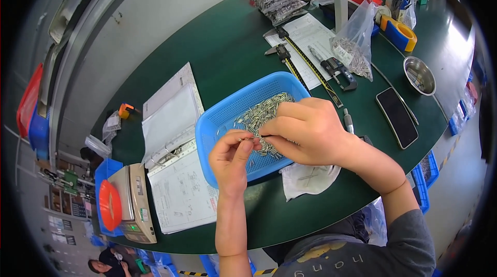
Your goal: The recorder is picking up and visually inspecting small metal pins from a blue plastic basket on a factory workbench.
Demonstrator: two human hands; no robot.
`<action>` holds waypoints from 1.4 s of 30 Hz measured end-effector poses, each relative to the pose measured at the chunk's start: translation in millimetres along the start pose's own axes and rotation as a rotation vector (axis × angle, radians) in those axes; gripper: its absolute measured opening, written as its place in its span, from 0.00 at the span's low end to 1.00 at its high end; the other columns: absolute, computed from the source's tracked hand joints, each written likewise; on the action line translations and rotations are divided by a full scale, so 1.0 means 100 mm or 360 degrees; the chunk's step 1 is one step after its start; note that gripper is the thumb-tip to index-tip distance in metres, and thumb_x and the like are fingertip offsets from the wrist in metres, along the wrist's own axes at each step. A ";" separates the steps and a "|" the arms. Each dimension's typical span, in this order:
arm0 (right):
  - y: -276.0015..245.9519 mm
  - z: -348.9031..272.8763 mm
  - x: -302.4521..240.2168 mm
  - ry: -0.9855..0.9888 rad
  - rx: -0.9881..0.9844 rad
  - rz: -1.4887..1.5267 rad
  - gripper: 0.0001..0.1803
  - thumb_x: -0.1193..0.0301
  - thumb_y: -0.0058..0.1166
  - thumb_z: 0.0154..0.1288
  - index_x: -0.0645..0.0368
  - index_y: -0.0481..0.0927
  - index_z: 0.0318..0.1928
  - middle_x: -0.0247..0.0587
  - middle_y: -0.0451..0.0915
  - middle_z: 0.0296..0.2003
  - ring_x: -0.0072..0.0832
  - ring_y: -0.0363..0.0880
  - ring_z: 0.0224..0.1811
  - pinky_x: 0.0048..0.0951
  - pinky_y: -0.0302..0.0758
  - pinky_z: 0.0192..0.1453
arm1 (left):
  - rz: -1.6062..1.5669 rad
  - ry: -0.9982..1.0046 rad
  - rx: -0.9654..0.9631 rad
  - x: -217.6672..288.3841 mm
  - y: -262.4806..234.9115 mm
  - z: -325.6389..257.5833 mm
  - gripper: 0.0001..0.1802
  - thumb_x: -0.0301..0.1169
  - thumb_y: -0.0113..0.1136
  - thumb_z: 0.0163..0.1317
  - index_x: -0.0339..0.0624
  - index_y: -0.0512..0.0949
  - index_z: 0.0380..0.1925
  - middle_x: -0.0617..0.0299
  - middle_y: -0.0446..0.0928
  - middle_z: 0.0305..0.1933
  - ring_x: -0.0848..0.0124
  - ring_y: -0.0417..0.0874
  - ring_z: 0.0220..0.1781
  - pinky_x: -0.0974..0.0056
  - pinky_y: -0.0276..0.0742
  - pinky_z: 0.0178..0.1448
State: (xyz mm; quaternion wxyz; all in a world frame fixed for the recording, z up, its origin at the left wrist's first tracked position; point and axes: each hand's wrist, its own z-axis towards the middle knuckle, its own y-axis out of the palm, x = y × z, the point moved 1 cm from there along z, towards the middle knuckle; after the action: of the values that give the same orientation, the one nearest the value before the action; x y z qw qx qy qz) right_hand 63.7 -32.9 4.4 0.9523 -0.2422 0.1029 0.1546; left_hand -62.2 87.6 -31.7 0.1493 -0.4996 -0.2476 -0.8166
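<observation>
A blue perforated plastic basket (pixel 247 90) stands on the green table under my hands, with a heap of small silvery metal pins (pixel 269 109) inside. My left hand (pixel 231 160) is closed, its thumb and fingertips pinching one small metal pin (pixel 249 139). From the right, my right hand (pixel 310 131) is also closed, its fingertips meeting the left ones at a thin dark-tipped rod (pixel 263 136). The two pieces seem to touch end to end, though fingers partly cover the join. Beside the basket, under my right wrist, lies a white cloth (pixel 310 184) with thin metal rods on it.
An open ring binder (pixel 178 189) and a scale (pixel 135 202) with a red tray are at left. Calipers (pixel 310 65), a micrometer (pixel 331 65), papers and bagged parts (pixel 352 57) lie beyond the basket. A phone (pixel 397 117) and a metal bowl (pixel 419 76) are right.
</observation>
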 end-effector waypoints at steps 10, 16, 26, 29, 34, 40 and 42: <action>0.04 -0.03 0.00 -0.0027 -0.0023 -0.0026 0.09 0.76 0.60 0.40 0.53 0.78 0.27 0.30 0.68 0.17 0.28 0.68 0.15 0.27 0.64 0.18 | 0.0183 0.0045 -0.0026 0.03 -0.01 -0.02 0.05 0.21 0.57 0.56 0.31 0.75 0.33 0.57 0.74 0.33 0.72 0.77 0.32 0.70 0.76 0.38; 0.00 -0.03 0.01 -0.0074 -0.0091 -0.0080 0.07 0.74 0.60 0.41 0.53 0.78 0.26 0.30 0.68 0.17 0.28 0.68 0.15 0.28 0.64 0.19 | 0.0385 0.0081 -0.0009 0.04 0.01 -0.03 0.05 0.20 0.58 0.55 0.31 0.76 0.32 0.56 0.74 0.33 0.73 0.76 0.32 0.71 0.73 0.36; -0.01 -0.01 -0.02 0.0305 -0.0388 0.0132 0.08 0.69 0.58 0.50 0.55 0.72 0.24 0.35 0.70 0.16 0.34 0.72 0.17 0.32 0.65 0.21 | 0.0901 0.0381 0.0055 0.15 0.00 -0.05 0.03 0.20 0.60 0.52 0.32 0.77 0.28 0.58 0.76 0.30 0.75 0.74 0.29 0.74 0.69 0.31; 0.00 -0.03 -0.01 0.0317 -0.0367 0.0217 0.08 0.70 0.58 0.51 0.56 0.72 0.28 0.35 0.72 0.17 0.34 0.73 0.18 0.32 0.66 0.21 | 0.0725 0.0343 0.0078 0.13 0.01 -0.06 0.04 0.19 0.59 0.53 0.31 0.77 0.30 0.57 0.75 0.32 0.75 0.75 0.29 0.73 0.72 0.33; 0.09 -0.10 0.01 0.0271 -0.0255 0.0180 0.09 0.66 0.57 0.53 0.55 0.71 0.28 0.37 0.72 0.15 0.37 0.73 0.17 0.34 0.67 0.21 | 0.0145 0.0171 0.0102 0.13 0.09 -0.09 0.06 0.18 0.57 0.54 0.29 0.74 0.33 0.55 0.73 0.34 0.73 0.76 0.31 0.72 0.75 0.35; 0.04 -0.02 -0.06 0.0409 -0.0274 0.0423 0.07 0.68 0.55 0.55 0.56 0.72 0.28 0.37 0.72 0.16 0.35 0.73 0.18 0.32 0.67 0.21 | 0.0266 0.0262 0.0124 0.17 0.09 -0.11 0.04 0.17 0.55 0.54 0.30 0.73 0.32 0.57 0.72 0.32 0.73 0.76 0.30 0.72 0.74 0.35; 0.04 -0.03 -0.03 0.0380 -0.0202 0.0449 0.07 0.68 0.55 0.55 0.57 0.73 0.29 0.37 0.72 0.17 0.35 0.73 0.18 0.31 0.67 0.21 | 0.0300 0.0252 0.0100 0.18 0.09 -0.12 0.04 0.17 0.54 0.54 0.30 0.73 0.31 0.57 0.72 0.32 0.74 0.75 0.29 0.72 0.73 0.34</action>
State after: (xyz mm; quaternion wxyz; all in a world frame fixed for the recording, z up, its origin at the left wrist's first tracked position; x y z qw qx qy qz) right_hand 59.1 -32.4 0.9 0.8850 -0.3015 0.2380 0.2630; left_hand -74.7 73.8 -18.0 0.2600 -0.4498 -0.2124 -0.8276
